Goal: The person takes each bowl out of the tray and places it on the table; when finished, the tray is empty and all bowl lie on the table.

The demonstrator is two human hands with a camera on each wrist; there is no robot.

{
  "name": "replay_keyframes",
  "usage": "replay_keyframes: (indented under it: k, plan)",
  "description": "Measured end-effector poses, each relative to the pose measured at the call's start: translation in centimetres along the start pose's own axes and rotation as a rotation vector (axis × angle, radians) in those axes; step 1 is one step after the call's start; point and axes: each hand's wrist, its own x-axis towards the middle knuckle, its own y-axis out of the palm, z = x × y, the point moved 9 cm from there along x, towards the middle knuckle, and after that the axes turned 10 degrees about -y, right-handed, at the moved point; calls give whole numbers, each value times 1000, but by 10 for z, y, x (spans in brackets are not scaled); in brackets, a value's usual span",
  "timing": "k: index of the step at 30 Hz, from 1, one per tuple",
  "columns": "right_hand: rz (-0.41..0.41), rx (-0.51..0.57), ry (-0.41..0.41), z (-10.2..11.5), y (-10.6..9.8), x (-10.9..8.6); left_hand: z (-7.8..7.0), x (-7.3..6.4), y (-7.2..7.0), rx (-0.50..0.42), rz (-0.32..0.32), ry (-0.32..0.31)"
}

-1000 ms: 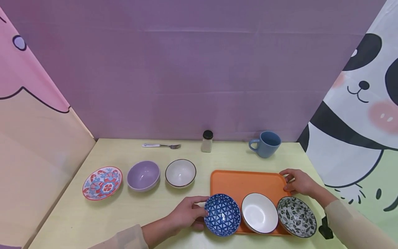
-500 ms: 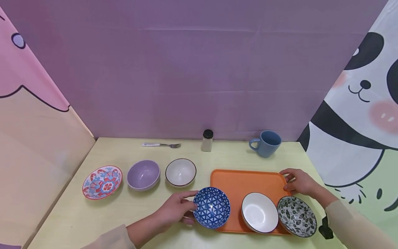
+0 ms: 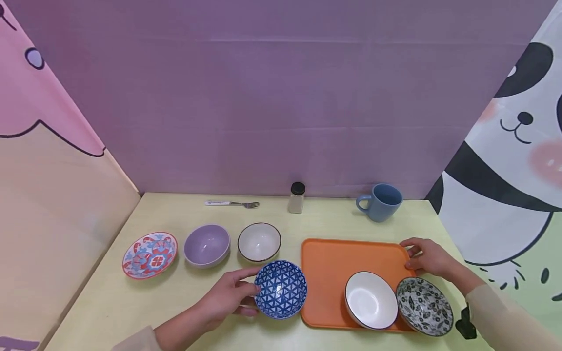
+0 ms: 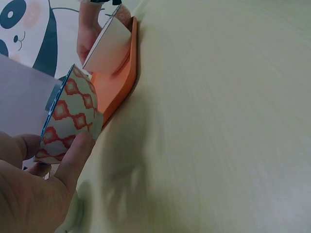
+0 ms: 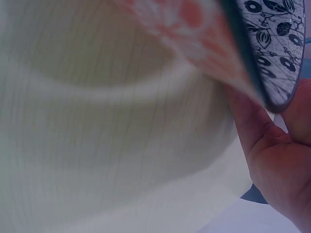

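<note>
My left hand (image 3: 228, 295) pinches a blue patterned bowl (image 3: 281, 289) at its left side, thumb by the rim. In the left wrist view, that bowl's (image 4: 70, 114) red-and-white outside shows, raised above the table. It is just left of the orange tray (image 3: 333, 258). My right hand (image 3: 428, 257) has its fingers curled at the tray's far right corner; its grip underneath is hidden. A white bowl (image 3: 371, 300) and a black-and-white leaf-patterned bowl (image 3: 424, 306) sit at the tray's near right, the latter tilted over its edge.
A row on the left holds a red-and-blue patterned dish (image 3: 150, 255), a purple bowl (image 3: 207, 245) and a dark-rimmed white bowl (image 3: 259, 242). Along the back are a fork (image 3: 232, 204), a black-capped shaker (image 3: 296, 198) and a blue mug (image 3: 380, 202).
My left hand has carried the blue patterned bowl leftward from over the tray's near left corner to beside the tray. The right hand keeps its place at the tray's corner.
</note>
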Motion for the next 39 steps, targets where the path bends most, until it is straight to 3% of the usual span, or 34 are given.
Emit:
replay_keyframes:
  k: [17, 39]
  plan:
    - [-22, 24, -10, -4, 1, -3, 26, -18, -22, 15, -16, -29]
    - [-18, 16, -5, -4, 0, -2, 34, -19, -32, 10, -2, -39]
